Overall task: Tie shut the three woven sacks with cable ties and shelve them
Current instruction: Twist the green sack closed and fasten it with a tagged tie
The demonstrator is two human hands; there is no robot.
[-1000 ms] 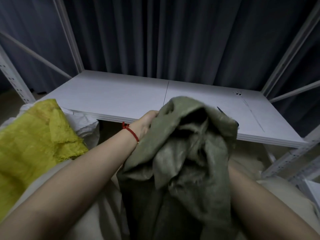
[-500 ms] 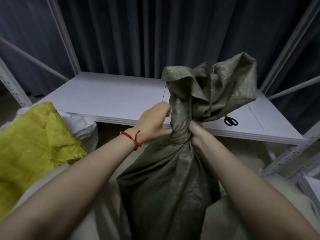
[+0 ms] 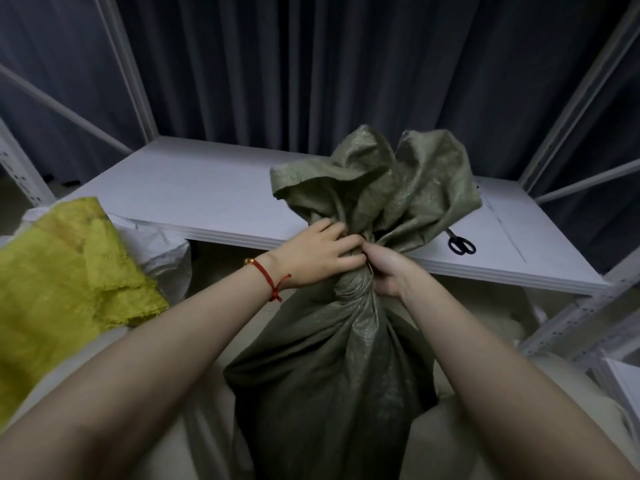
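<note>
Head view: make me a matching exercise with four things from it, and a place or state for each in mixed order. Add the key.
Things:
1. green sack
2. yellow sack
3. scissors
4. red cord bracelet

Places or states:
A. lying on the white shelf board
B. worn on the left wrist
C. neck bunched, gripped by the left hand and the right hand
D. lying at the left, no hand on it

Pairs: 1-C, 2-D, 3-A, 4-B

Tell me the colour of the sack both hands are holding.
Dull olive green; the sack shows best in the head view.
</note>
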